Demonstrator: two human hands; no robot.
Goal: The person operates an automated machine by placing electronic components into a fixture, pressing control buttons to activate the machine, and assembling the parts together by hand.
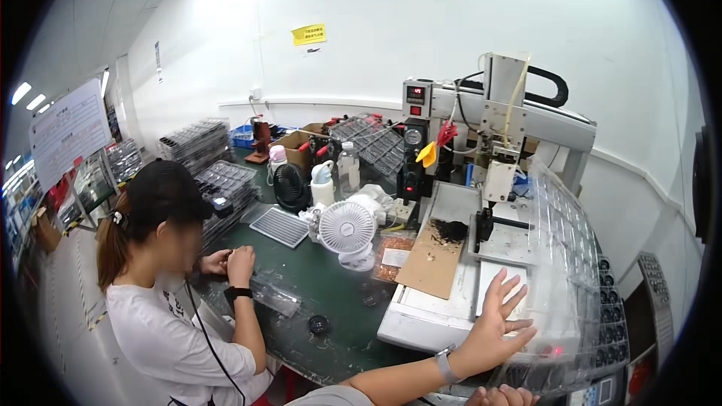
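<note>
The person's right hand (502, 396) shows only as knuckles at the lower edge, its fingers' spread impossible to tell. The left hand (500, 323), fingers splayed wide, presses flat against the tall stack of clear plastic blister trays (564, 256), which leans just right of it on the grey dispensing machine's white bed (421, 316). Farther left, a co-worker in a black cap (162, 188) sits at the green bench (331, 286).

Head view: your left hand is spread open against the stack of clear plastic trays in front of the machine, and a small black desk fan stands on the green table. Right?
Not quite. The small desk fan facing the camera is white, not black, as the head view shows. The left hand is indeed spread open against the stack of clear plastic trays, by the machine and green table.
</note>
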